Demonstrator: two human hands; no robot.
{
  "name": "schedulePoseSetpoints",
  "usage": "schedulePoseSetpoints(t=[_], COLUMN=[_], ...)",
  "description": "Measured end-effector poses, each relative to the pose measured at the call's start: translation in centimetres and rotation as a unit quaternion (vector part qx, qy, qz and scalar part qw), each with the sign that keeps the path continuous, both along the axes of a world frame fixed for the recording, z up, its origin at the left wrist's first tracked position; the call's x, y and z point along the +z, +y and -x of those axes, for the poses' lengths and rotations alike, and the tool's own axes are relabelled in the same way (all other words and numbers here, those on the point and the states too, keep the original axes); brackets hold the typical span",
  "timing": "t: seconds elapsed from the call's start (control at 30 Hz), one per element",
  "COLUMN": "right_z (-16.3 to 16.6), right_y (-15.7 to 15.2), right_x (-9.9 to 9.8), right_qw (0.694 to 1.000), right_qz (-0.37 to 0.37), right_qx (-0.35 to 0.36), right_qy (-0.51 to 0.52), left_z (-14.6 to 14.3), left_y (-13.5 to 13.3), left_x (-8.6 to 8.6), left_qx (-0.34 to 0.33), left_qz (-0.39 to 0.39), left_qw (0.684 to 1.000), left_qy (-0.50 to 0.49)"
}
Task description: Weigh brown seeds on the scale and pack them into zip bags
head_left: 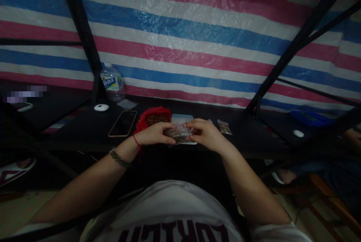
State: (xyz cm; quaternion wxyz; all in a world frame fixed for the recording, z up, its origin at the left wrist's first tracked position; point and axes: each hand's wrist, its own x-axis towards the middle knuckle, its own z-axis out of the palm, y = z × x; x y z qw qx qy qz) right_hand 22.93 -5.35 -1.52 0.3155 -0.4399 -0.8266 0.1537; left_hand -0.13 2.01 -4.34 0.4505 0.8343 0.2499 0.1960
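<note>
A clear plastic bag (178,133), with what looks like a thin red line near its right end, is held between my two hands. My left hand (155,133) grips its left end, thumb nearest me and fingers on the far side. At the right end, the thumb and fingers of my right hand (208,133) are closed on it. What the bag contains is too dim to make out. Under and behind it lies a pale, flat, tray-like object (182,117), partly covered. Beside my left hand is a red plastic bag (144,116) lying open, filled with small brown pieces (158,118).
A small filled clear packet (225,127) lies right of my right hand on the black table (248,135). To the left are a phone (123,123), a white oval object (101,107) and a large plastic bottle (112,83). Dark metal posts (84,35) stand before a striped sheet (180,39).
</note>
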Motion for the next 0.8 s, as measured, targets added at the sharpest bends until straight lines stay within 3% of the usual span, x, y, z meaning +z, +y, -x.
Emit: schedulePoseSetpoints(t=[0.13, 0.3, 0.57, 0.8], right_z=[-0.3, -1.1, -1.4, -1.8], right_y=[0.0, 0.1, 0.4, 0.7], right_x=[0.5, 0.9, 0.6, 0.5], right_qw=[0.999, 0.995, 0.994, 0.992], right_qz=[-0.027, -0.034, -0.033, -0.030], right_qx=[-0.031, -0.063, -0.089, -0.113], right_qy=[0.026, 0.068, 0.060, 0.043], left_z=[1.5, 3.0, 1.0, 2.4], left_y=[0.9, 3.1, 6.5, 9.5], left_x=[1.1, 2.3, 2.4, 2.5], left_qx=[0.076, 0.249, 0.244, 0.298], left_qz=[0.034, -0.081, -0.197, -0.250], left_qw=[0.996, 0.960, 0.890, 0.845], left_qy=[-0.025, 0.102, 0.331, 0.366])
